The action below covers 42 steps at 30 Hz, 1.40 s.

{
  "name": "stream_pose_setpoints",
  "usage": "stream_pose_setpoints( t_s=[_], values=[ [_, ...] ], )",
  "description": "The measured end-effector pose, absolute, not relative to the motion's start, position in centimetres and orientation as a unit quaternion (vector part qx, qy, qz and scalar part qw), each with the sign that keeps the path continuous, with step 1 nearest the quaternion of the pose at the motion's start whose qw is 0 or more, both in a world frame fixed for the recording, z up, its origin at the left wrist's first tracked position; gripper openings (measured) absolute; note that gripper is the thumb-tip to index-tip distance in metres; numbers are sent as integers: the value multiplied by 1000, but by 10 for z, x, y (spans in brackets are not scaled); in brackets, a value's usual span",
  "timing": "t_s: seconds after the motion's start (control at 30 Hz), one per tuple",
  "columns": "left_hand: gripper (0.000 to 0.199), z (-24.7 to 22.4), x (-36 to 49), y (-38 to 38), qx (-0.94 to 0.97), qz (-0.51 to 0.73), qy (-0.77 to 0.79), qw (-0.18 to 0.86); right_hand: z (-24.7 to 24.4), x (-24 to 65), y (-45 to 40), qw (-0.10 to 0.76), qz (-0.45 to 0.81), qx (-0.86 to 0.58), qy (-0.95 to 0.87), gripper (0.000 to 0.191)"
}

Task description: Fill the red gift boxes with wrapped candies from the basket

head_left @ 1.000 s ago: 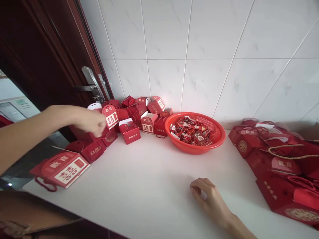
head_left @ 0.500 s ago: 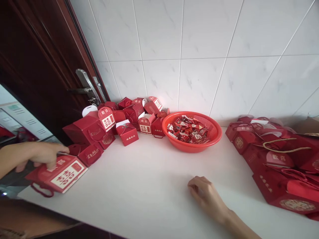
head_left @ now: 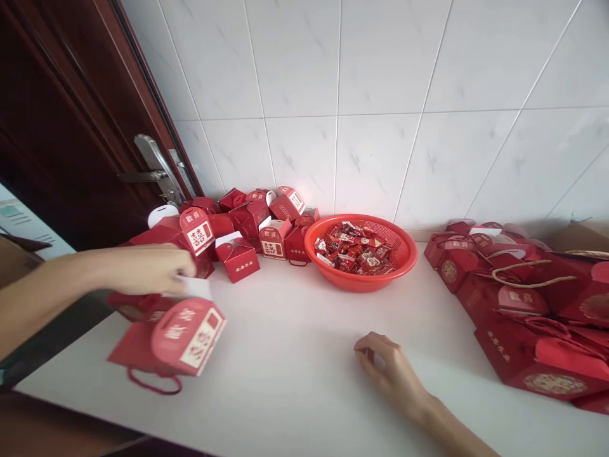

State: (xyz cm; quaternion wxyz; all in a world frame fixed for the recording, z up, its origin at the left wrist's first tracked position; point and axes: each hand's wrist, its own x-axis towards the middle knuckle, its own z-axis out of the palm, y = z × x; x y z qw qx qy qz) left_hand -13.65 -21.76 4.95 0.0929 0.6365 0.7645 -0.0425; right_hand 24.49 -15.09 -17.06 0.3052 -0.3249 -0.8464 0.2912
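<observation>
We see that the left hand (head_left: 159, 270) has brought one red box (head_left: 183, 337) away from the table's left corner; half a second ago this box was standing there, in the lower left, and now it is nearer to the lower middle of the frame, tilted. The fingers of this hand are closed at its white flap (head_left: 197, 289), at the upper edge; we cannot tell if the bottom touches the table (head_left: 295, 387). The right hand (head_left: 394, 369) stays at the lower right of centre, resting on the table, well apart from the left one. Its fingers are bent and we see nothing in it, but we cannot tell if the tips meet. For the work, we judge that this box is now chosen and separated from the boxes (head_left: 236, 261) at the left, while the basket (head_left: 359, 284) of sweets (head_left: 365, 252), right of centre, remains untouched.
</observation>
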Motion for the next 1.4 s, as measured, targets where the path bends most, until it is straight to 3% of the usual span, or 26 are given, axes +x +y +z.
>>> stream_pose_setpoints(
  t_s=[0.13,0.33,0.67,0.87,1.07,1.1,1.2,1.4],
  values=[
    [40,56,-67,-175,736,-96,667,66,-172,246,-149,336,313,-337,-822,16],
    [35,34,13,-121,819,-100,565,-8,-171,249,-142,345,321,-347,-811,29],
    [37,0,48,-79,851,-29,512,112,-166,248,-138,384,358,-294,-799,27],
    [34,-19,43,-91,831,37,549,81,-157,249,-139,445,204,-298,-819,48],
    [17,-37,48,-113,812,131,565,61,-142,242,-147,375,-1,-266,-888,42],
    [22,-42,49,-116,815,147,558,53,-142,241,-148,370,-21,-261,-892,42],
    [35,-57,49,-125,827,177,533,33,-143,237,-153,371,-63,-238,-895,40],
    [26,-69,41,-139,828,246,499,71,-144,233,-157,373,-54,-259,-890,57]
  ],
)
